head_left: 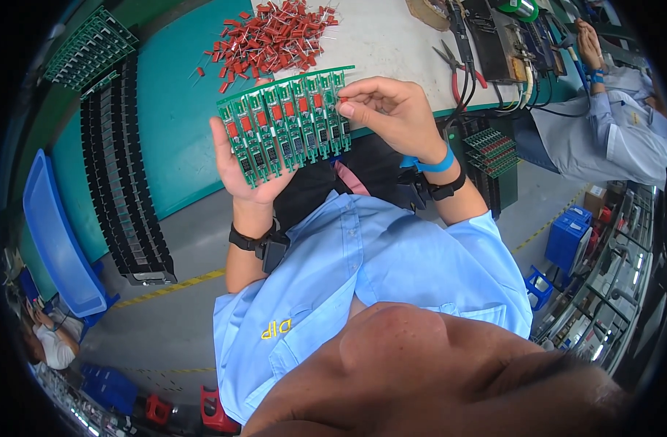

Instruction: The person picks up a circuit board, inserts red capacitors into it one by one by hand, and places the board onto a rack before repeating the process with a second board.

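A green circuit board panel point(297, 138), made up of several narrow strips side by side, rests across the palm of my left hand point(240, 183). Those fingers are mostly hidden under the panel, with the thumb up along its left edge. Red box-shaped capacitors point(290, 108) stand in a row on most strips, above rows of black parts. At the panel's right end my right hand point(395, 109) pinches a small red capacitor point(343, 100) between thumb and index finger, right over the last strip. Beyond the panel lies a heap of loose red capacitors point(275, 40) with long leads.
Pliers point(450, 62) and black tool equipment point(488, 40) with cables lie at the right. On the left are a black slotted rack point(119, 160), stacked green boards point(93, 47) and a blue tray point(57, 233). More boards point(492, 151) stand right of me; a co-worker point(632, 124) sits beyond.
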The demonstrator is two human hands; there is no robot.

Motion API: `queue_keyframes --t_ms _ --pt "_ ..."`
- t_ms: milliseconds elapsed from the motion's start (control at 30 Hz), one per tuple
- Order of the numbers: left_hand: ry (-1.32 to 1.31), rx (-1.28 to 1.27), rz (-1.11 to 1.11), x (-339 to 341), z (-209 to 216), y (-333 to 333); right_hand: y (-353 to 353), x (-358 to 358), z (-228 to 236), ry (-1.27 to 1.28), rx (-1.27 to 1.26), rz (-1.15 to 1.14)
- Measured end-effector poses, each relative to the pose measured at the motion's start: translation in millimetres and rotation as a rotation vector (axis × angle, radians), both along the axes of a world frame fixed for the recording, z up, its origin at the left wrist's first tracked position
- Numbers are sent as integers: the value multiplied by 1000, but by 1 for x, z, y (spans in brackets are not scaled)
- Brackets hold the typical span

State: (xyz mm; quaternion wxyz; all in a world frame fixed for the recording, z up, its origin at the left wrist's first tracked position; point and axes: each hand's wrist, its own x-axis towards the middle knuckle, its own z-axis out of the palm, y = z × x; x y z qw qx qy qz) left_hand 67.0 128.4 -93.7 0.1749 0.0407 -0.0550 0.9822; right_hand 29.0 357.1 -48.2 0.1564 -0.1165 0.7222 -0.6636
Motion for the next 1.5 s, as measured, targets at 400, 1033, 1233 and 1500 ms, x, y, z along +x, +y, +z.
queue_keyframes --t_ms 400,1033,1233,1500 --pt "2 -31 -5 0 -1 -2 -2 2 -2 -12 -25 3" --pt "-15 -90 -3 1 0 -2 -3 2 3 -21 -9 19" --pt "-15 -85 -11 1 -1 -3 -4 3 3 -29 -16 17" --pt "14 -40 -24 2 -3 -2 -6 0 9 -11 25 22"
